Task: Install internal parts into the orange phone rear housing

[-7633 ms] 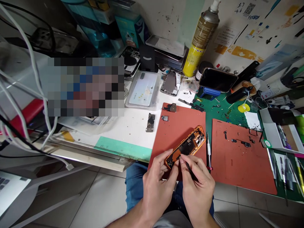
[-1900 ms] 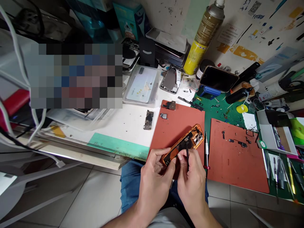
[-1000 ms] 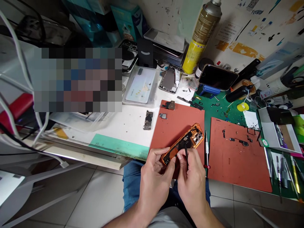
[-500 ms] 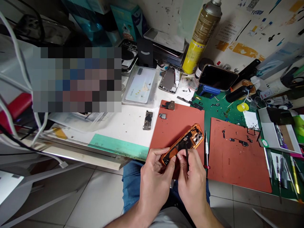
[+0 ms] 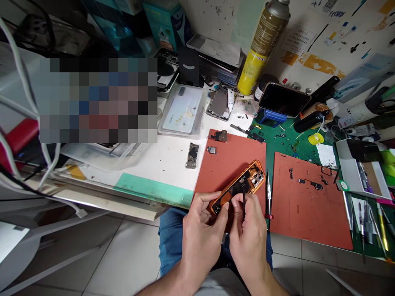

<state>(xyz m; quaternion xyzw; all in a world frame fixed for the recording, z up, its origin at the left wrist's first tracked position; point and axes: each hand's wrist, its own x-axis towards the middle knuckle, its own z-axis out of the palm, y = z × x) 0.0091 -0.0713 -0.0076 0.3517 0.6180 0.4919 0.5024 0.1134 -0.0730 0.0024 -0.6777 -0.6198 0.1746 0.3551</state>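
An orange phone housing (image 5: 237,187) with dark inner parts lies tilted over the near part of the left red mat (image 5: 237,150). My left hand (image 5: 203,230) grips its lower left end between thumb and fingers. Beside it, my right hand (image 5: 249,226) is closed at the housing's near edge, pinching a thin black piece (image 5: 244,196) that stands up from the fingers. Its lower end is hidden by the hand. A circuit board (image 5: 191,156) lies on the white surface left of the mat, and two small parts rest on the mat's upper left corner.
Right of the housing lies a silver screwdriver (image 5: 268,191). A second red mat (image 5: 308,213) bears small dark parts. Behind stand a phone on a blue stand (image 5: 273,117) and a yellow spray can (image 5: 253,68). Several tools lie at the far right.
The black piece in my right hand has tilted to a more upright angle and moved slightly right. My left hand holds the housing almost unchanged.
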